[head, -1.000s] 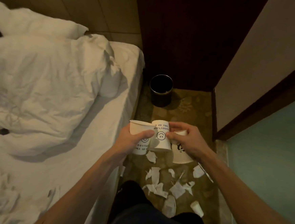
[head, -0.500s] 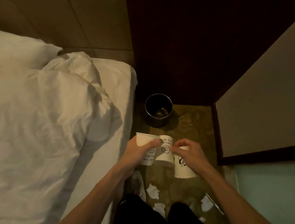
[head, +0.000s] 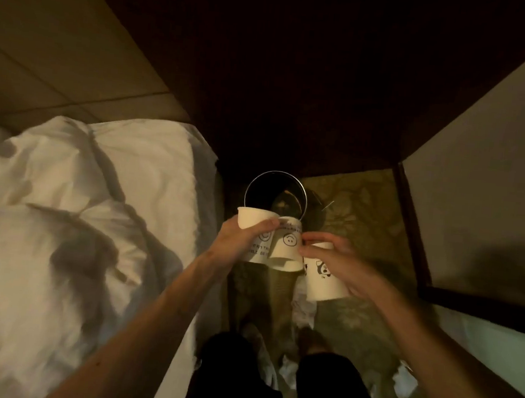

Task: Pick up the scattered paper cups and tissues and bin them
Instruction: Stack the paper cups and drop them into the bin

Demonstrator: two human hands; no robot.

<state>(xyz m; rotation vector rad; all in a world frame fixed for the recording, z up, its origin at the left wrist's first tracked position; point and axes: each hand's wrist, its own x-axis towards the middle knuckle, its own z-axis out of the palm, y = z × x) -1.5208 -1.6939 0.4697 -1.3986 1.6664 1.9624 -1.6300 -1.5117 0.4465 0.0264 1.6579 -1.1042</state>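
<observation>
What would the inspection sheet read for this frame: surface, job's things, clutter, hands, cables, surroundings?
Surface: patterned carpet, dimly lit.
Job's things: upright paper cup, upside-down smiley cup and panda cup are held together just short of the black bin, which has something brownish inside. Tissues lie on the carpet near the feet.
Clutter: thin pale stick beside the bin.
Hands: left hand grips the upright paper cup. Right hand grips the panda cup. The upside-down smiley cup is pressed between them.
Cables: nothing seen.
Surroundings: bed with rumpled white duvet on the left, dark wood panel behind the bin, pale wall on the right.
</observation>
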